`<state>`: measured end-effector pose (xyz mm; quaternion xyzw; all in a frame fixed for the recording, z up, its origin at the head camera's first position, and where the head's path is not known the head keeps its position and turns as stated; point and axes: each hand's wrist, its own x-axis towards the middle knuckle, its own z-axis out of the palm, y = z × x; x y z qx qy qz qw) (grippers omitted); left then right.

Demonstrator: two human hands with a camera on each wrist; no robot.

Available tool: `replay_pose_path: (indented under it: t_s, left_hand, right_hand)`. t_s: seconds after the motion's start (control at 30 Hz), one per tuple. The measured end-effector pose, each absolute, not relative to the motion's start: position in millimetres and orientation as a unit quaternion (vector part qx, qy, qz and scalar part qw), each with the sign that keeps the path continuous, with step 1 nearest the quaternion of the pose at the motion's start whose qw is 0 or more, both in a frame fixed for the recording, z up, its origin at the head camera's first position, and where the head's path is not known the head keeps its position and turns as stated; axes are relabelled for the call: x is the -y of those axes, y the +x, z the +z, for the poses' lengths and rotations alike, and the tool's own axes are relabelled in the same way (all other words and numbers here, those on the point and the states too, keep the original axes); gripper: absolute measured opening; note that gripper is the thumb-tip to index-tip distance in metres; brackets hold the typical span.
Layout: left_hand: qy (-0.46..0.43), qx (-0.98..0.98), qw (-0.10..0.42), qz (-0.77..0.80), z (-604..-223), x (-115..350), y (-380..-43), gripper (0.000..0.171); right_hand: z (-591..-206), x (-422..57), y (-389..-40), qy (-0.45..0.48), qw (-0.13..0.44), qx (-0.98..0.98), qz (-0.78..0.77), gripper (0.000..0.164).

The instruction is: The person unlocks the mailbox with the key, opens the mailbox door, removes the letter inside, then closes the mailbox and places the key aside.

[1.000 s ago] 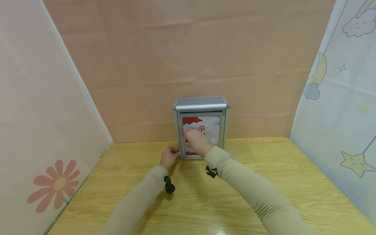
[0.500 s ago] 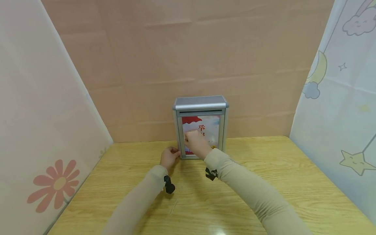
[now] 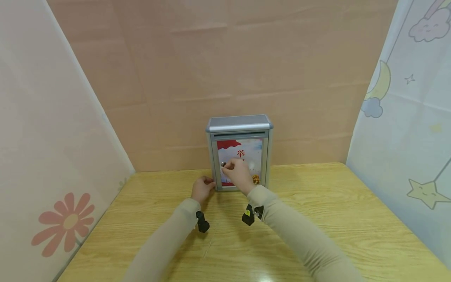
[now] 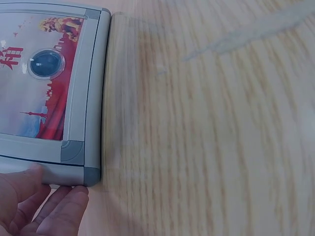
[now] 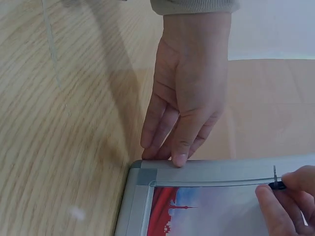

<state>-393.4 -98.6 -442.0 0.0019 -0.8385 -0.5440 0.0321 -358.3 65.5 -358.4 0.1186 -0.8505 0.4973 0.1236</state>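
Observation:
A grey metal suggestion box (image 3: pixel 239 122) with a top slot and a red-and-white poster stands on the table in the head view. My left hand (image 3: pixel 203 188) holds its lower left edge; in the left wrist view, the thumb (image 4: pixel 27 182) lies on the front edge and the fingers are at the side. My right hand (image 3: pixel 239 172) is before the poster's left part. It pinches a small key (image 5: pixel 278 185) with a black head and thin metal blade. A lock (image 3: pixel 223 164) shows just beside those fingertips. Whether the key touches it, I cannot tell.
The wood-grain table (image 3: pixel 306 219) carries the box near its back edge, close to the pink backdrop (image 3: pixel 176 98). Printed sheets (image 3: pixel 405 117) wall off both sides. Each sleeve bears a black wrist camera (image 3: pixel 202 222).
My right hand has drawn back and slightly right from the box's left side, and the lock now shows beside its fingertips. My left hand stays at the lower left edge.

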Motion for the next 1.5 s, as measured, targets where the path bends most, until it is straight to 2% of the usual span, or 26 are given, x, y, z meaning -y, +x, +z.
replay_pose_path:
  t_s: [0.17,0.27,0.57,0.73,1.3,1.5]
  left_hand:
    - [0.007,0.837,0.025,-0.547,-442.0,98.8,-393.2,0.015]
    - [0.007,0.843,0.024,-0.537,-441.0,98.4,-392.6,0.016]
    - [0.0,0.86,0.033,-0.51,-438.2,99.8,-391.6,0.018]
    - [-0.004,0.86,0.036,-0.509,-436.8,98.0,-390.5,0.018]
    - [-0.001,0.862,0.024,-0.507,-436.3,96.8,-390.4,0.019]
    - [-0.006,0.861,0.032,-0.507,-437.2,96.7,-391.2,0.017]
  right_hand:
    - [-361.7,-67.9,-360.0,0.125,0.125,0.836,0.519,0.012]
    - [-361.6,-71.3,-361.6,0.12,0.1,0.837,0.524,0.015]
    - [-353.6,-79.8,-359.6,0.068,-0.095,0.773,0.623,0.047]
    - [-360.1,-79.5,-368.0,0.046,-0.148,0.707,0.69,0.053]
    - [-359.7,-78.6,-367.9,0.009,-0.17,0.667,0.725,0.043]
    - [-357.5,-80.4,-361.8,0.016,-0.168,0.67,0.723,0.045]
